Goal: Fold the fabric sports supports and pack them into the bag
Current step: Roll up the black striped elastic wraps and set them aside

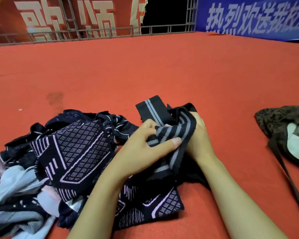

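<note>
— Black-and-grey striped fabric support [173, 133], centre frame: who holds it?
— Both. Left hand [145, 145] pinches it, thumb on top; right hand [199, 135] grips its edge, fingers hidden.
— The dark mesh bag [283, 125]?
— Right edge, cut off.

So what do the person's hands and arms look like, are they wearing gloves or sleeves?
No gloves and no sleeves in view: the left hand and right hand are bare, and so are both forearms. No ring, watch or bracelet shows. The left thumbnail looks short and plain.
</note>
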Demonstrator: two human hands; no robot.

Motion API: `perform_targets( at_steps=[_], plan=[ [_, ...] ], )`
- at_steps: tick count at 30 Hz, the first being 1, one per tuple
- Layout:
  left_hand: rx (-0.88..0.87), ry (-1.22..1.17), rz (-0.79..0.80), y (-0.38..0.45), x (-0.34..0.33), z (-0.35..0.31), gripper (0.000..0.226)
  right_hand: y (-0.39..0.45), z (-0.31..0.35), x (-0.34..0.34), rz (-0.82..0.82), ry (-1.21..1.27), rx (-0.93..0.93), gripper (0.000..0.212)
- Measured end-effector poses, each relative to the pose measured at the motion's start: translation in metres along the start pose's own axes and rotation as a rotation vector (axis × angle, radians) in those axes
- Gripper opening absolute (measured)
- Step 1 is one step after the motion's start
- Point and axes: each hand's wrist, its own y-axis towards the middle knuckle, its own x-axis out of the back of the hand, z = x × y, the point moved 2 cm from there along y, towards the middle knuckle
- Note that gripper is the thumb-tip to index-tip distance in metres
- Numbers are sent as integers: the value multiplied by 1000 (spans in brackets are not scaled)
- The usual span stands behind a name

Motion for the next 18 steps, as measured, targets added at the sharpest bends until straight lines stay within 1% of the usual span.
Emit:
perform_targets(
  at_steps=[1,2,3,4,5,7,9,10,11,12,13,15,16,17,18],
  plan=[
    [-35,-117,67,-1,-1,0,19,1,-2,-2,-5,-38,11,16],
    [-59,-237,92,-2,-1,2,13,2,-6,-2,-15,-68,0,17],
    [-53,-357,84,-1,-1,6,10,4,-9,0,-43,-88,-35,22],
    [-15,-480,61,-1,0,9,9,6,-12,4,-88,-102,-78,24],
    [38,-565,24,0,0,14,15,8,-14,9,-144,-115,-102,24],
    [106,-683,-53,0,1,20,38,10,-17,19,-242,-142,-140,23],
    [95,-847,-119,0,5,17,50,12,-30,30,-318,-201,-201,14],
    [61,-929,-140,0,10,15,52,14,-42,35,-333,-217,-279,10],
    [32,-961,-173,0,16,14,47,16,-55,41,-332,-210,-383,15],
    [26,-941,-213,0,22,12,37,18,-66,46,-331,-200,-460,19],
    [43,-879,-259,0,26,11,36,19,-70,49,-328,-190,-475,22],
    [76,-756,-287,1,24,13,45,21,-59,46,-256,-179,-376,33],
    [91,-737,-285,1,21,15,42,21,-47,41,-201,-183,-305,43],
    [101,-749,-284,1,17,14,31,19,-34,36,-166,-187,-239,52],
    [120,-791,-293,1,16,15,21,17,-23,31,-158,-190,-170,55]
  ],
)
